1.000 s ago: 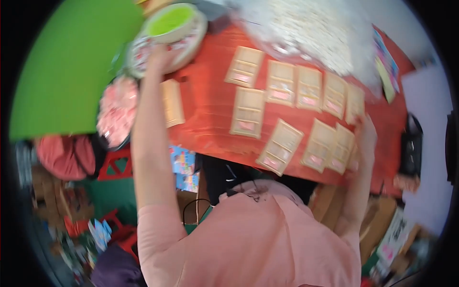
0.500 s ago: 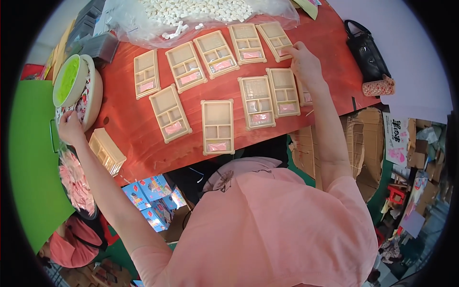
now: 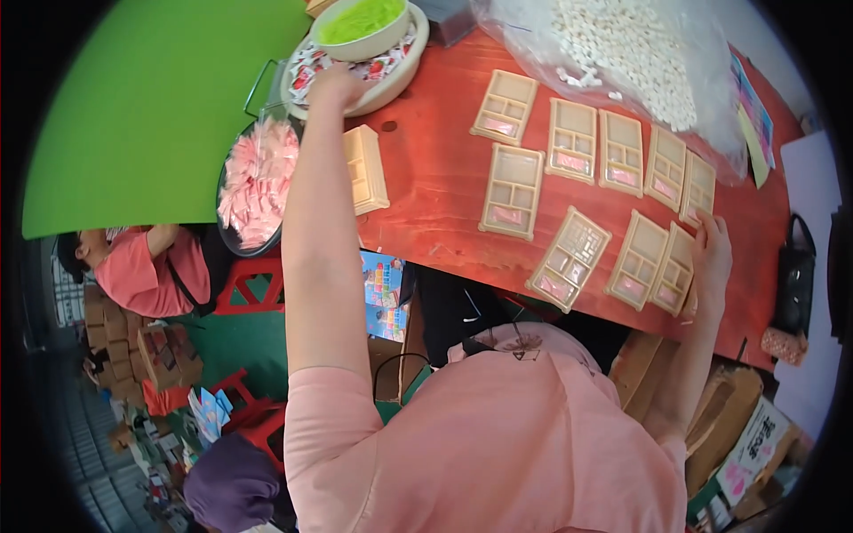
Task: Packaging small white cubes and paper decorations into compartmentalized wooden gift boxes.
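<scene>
My left hand (image 3: 338, 86) reaches down into a cream basin (image 3: 416, 51) of small red-and-white packets (image 3: 306, 73); its fingertips are hidden there. Inside that basin rests a white bowl (image 3: 384, 42) of bright green shreds (image 3: 362, 19). At the right, my right hand (image 3: 713, 250) has bent fingers against the lower end of the farthest-right beige tray (image 3: 698, 180); anything between them is hidden. Several more beige compartment trays (image 3: 513, 167) lie in two rough rows, with small pink packets (image 3: 507, 216) in their end compartments.
A large clear bag of white pieces (image 3: 622, 40) lies along the table's far side. Stacked beige trays (image 3: 366, 169) stand beside my left forearm, near a dark basin of pink packets (image 3: 259, 182). A black handbag (image 3: 793, 284) sits at right. Another person (image 3: 155, 266) sits at left.
The view has swung left, shifting the table rightward in the picture. My left hand has moved from the basin's near edge in over the packets. My right hand remains by the farthest-right tray.
</scene>
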Motion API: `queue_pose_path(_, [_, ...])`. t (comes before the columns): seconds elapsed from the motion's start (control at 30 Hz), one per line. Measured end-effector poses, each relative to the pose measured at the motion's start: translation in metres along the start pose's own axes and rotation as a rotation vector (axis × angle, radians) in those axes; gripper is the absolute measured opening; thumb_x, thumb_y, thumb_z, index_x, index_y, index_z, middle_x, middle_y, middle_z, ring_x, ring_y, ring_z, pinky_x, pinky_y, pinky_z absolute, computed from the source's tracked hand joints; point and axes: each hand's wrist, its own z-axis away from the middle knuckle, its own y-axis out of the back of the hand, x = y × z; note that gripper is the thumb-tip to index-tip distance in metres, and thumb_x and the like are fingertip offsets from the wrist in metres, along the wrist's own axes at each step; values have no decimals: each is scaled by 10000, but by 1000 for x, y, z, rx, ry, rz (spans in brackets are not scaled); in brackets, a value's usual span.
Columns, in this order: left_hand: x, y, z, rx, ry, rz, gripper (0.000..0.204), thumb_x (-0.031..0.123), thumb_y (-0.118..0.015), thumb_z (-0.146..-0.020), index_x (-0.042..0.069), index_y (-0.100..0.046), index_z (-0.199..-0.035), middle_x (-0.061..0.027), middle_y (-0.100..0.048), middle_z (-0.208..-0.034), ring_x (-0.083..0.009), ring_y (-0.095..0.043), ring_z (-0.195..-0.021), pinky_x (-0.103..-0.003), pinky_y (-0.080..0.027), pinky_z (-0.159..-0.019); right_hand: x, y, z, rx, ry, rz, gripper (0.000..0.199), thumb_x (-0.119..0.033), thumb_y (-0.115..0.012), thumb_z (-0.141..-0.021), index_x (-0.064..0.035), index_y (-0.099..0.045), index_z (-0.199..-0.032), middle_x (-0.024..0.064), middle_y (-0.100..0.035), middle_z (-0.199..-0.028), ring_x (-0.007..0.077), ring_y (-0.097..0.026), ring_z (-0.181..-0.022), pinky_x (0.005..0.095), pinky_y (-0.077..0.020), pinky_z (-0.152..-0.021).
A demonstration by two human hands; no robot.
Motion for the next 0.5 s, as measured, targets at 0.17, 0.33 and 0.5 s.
queue_pose_path(0.17, [-21, -7, -25, -84, 96, -55, 502, 235, -647, -839, 34, -683, -1298, -279, -593, -1399, -374, -614, -1280, -433, -531, -1031, -30, 6, -10, 39, 54, -109, 230, 1, -547, -987, -28, -659, -1186, 131, -645, -1019, 295, -672, -925, 368, -531, -803])
queue_pose_path(0.33, [-21, 4, 3, 22, 2, 148, 374, 221, -761, -749, 6, -757, -1056, -236, -737, -1037, -366, -723, -983, -430, -585, -857, -60, 17, -15, 9, 64, -226, 229, 16, -547, -993, -14, -656, -1192, 141, -631, -945, 245, -656, -864, 320, -517, -778])
queue_pose_path(0.5, [-49, 14, 27, 199, 239, 1303, 215, -35, -801, -716, 5, -673, -884, -69, -689, -794, -167, -666, -710, -289, -518, -508, -93, 14, -25, -17, 146, -305, 234, 21, -545, -981, -20, -659, -1180, 168, -667, -994, 305, -665, -866, 368, -526, -772])
